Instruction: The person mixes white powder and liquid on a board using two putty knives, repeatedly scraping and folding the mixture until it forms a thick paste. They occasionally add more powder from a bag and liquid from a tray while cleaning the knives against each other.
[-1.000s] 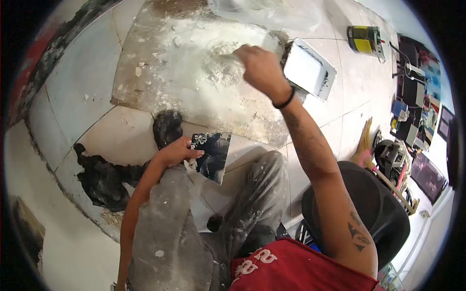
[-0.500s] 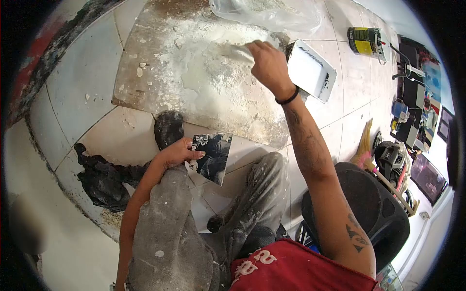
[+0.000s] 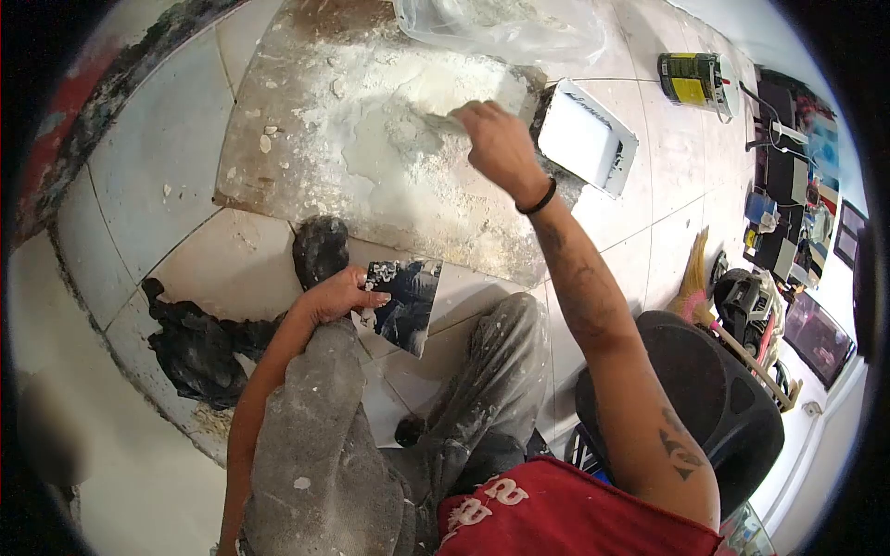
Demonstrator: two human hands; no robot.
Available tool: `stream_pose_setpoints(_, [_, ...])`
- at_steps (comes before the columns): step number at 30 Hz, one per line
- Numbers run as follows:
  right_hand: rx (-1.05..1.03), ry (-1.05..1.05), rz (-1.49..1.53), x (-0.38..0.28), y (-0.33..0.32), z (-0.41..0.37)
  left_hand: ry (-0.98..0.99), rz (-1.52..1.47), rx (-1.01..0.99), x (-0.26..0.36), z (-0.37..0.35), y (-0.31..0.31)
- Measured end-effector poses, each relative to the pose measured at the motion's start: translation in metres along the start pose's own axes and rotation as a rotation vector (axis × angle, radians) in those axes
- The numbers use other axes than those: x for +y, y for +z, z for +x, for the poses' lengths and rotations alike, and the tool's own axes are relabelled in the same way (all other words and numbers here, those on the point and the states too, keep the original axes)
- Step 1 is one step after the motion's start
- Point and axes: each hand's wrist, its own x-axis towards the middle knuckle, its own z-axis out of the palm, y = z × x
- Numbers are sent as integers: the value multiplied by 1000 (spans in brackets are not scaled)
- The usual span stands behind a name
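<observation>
My right hand (image 3: 503, 153) is closed round a putty knife (image 3: 445, 122), whose blade is smeared by motion. The blade is at the wet, greyish-white paste (image 3: 375, 139) spread on a worn board (image 3: 246, 171) on the floor. Dry white powder (image 3: 436, 69) lies round the paste. Close to my knee, my left hand (image 3: 338, 295) grips a dark flat spreader (image 3: 405, 306) by its left edge, with white paste stuck on its face.
A white tray (image 3: 587, 139) rests at the board's right edge. Behind lies a clear plastic bag (image 3: 505, 32); a paint can (image 3: 691, 79) stands at the far right. Black crumpled plastic (image 3: 199, 347) lies on the left. A black chair (image 3: 686, 398) and a broom (image 3: 693, 278) are to my right.
My right hand has moved left and slightly nearer to me, carrying the putty knife through the paste. My left hand and the spreader have stayed nearly still.
</observation>
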Motion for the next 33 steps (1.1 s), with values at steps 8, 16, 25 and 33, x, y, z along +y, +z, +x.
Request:
stream_pose_setpoints(8, [31,-143,-25,6,10,56,-47,-140,9,14,-10,4])
stream_pose_setpoints(16, [-68,-203,-23,-11,-2,11,-50,-73,-24,24,-12,5])
stream_pose_setpoints(25, [-157,16,118,-43,-22,-38,15,-38,-26,18,-10,4])
stream_pose_setpoints(33, [-73,-61,54,-22,-7,-5,24,12,8,12,-9,3])
